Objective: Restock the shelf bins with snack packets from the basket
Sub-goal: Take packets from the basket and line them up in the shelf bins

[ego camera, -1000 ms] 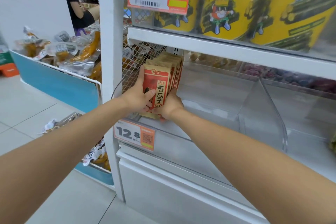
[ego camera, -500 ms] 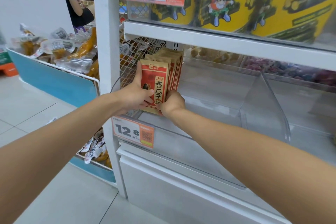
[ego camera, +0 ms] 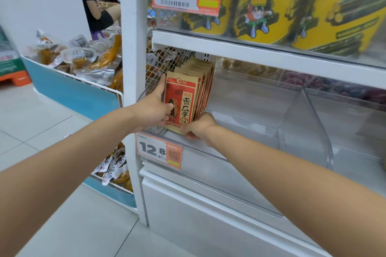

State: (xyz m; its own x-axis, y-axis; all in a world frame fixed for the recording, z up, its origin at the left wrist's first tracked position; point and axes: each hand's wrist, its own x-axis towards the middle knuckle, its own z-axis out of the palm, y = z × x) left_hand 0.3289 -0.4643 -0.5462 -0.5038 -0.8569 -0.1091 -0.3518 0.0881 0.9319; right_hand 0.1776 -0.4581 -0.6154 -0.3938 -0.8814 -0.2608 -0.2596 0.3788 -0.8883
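A row of red and tan snack packets (ego camera: 184, 98) stands upright at the left end of a clear plastic shelf bin (ego camera: 261, 115). My left hand (ego camera: 153, 109) grips the front packet from its left side, thumb across its face and index finger up along its edge. My right hand (ego camera: 199, 126) holds the lower right corner of the stack at the bin's front lip, fingers curled under the packets. The basket is not in view.
A clear divider (ego camera: 313, 115) separates this bin from the bin to the right. A price tag marked 12.8 (ego camera: 158, 149) hangs on the front lip. Yellow tubs (ego camera: 292, 4) fill the shelf above. A wire rack of vacuum-packed snacks (ego camera: 83, 62) stands left, a person (ego camera: 95, 8) behind it.
Both hands keep their hold on the stack. The packets have been pushed slightly more upright and back into the bin. My view has drifted a little.
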